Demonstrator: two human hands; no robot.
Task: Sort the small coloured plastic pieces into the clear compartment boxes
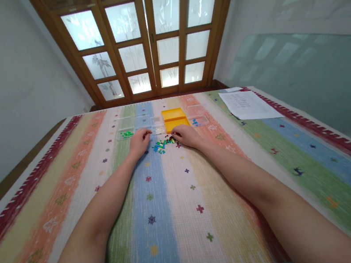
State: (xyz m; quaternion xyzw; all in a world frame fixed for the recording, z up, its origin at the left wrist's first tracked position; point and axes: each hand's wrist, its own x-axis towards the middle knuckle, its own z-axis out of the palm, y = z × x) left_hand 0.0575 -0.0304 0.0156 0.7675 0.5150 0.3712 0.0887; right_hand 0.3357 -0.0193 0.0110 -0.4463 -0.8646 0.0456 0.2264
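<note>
A small pile of mixed green, blue, yellow and dark pieces [163, 144] lies on the striped cloth between my hands. My right hand [187, 136] rests at the pile's right edge, fingers bent together against the dark pieces; whatever is between the fingertips is too small to make out. Left of the pile, my left hand [140, 142] is curled with its fingertips close together beside a clear box [119, 136] of green pieces [127, 134]. Its fingertips are too small to show any held piece. Just behind my right hand stands an open yellow box [174, 113].
Blue pieces [195, 122] lie in another clear box [205, 120] to the right. Between the boxes is a clear container [157, 124] with pale contents. Printed paper [250, 105] lies at the far right. Wood-framed glass doors [149, 41] stand beyond the table [196, 253].
</note>
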